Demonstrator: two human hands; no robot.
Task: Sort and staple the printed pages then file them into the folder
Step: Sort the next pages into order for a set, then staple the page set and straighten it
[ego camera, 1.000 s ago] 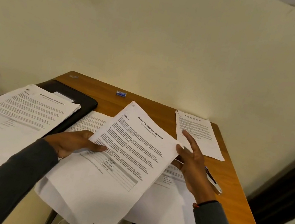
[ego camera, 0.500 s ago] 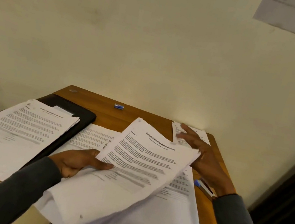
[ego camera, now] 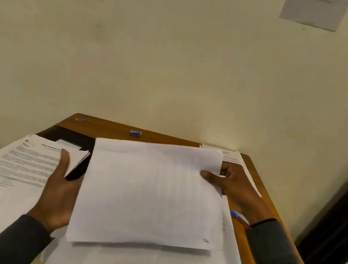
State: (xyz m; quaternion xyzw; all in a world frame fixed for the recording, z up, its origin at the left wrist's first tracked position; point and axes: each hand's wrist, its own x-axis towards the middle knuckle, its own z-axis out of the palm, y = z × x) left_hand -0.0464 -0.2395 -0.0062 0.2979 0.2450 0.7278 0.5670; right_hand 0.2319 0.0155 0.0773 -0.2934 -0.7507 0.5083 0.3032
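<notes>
Print on the held sheet unreadable: blank back faces camera. Left hand fingers hidden under it; grip undetermined. Black folder mostly covered by the left stack, text there blurred. Blue object beyond the sheet too small to identify. Wall notice cut by top edge.

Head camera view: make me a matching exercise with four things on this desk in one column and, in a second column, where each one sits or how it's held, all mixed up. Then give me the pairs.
Things
1. black folder
2. small blue box
3. blue-tipped slim object
4. blank-side-up sheaf

Places
A. gripped at its right edge by the right hand
B. alone at the desk's far edge, near the wall
C. partly under the printed stack on the left
D. beside the right sleeve, partly hidden

Pairs: 1-C, 2-B, 3-D, 4-A
</notes>
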